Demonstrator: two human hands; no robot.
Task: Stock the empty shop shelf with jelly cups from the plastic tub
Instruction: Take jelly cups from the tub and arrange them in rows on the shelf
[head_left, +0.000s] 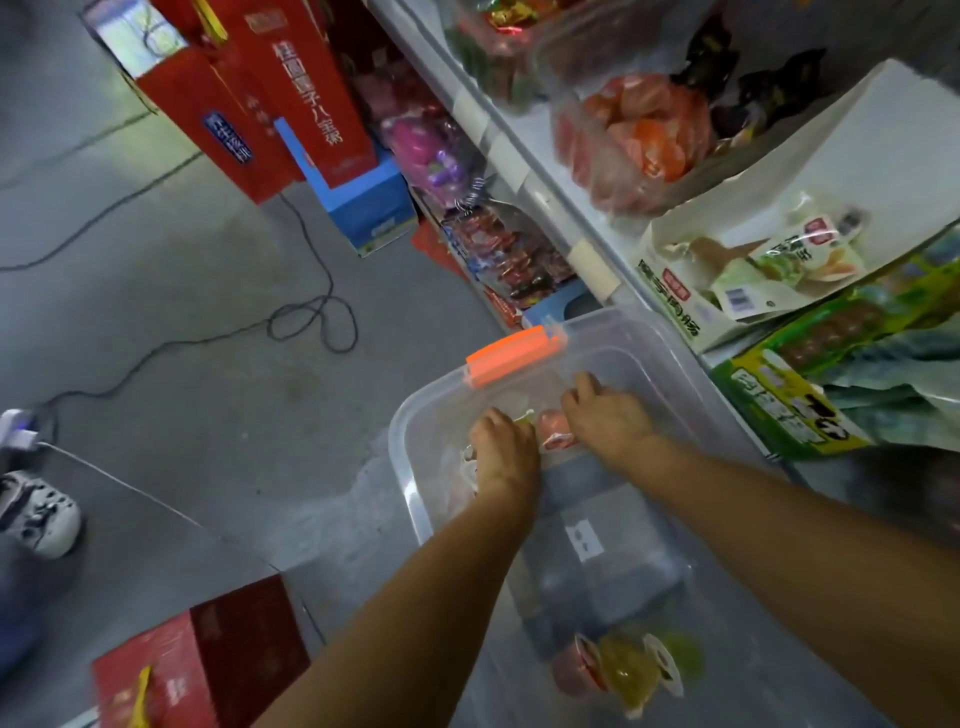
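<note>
In the far end of the plastic tub (415, 499), on the floor beside the shelf (519, 156), I see both grips down among jelly cups. Left grip (501, 452) curls over a pale pile, right grip (605, 415) touches a red cup (556, 436). Can't tell if either holds one. More cups (623, 670) lie at the tub's near end.

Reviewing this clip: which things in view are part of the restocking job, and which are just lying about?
Job: plastic tub, jelly cups, left hand and right hand reaching into it.
Lying about: red gift boxes, blue box, floor cable, shoe, white carton.
</note>
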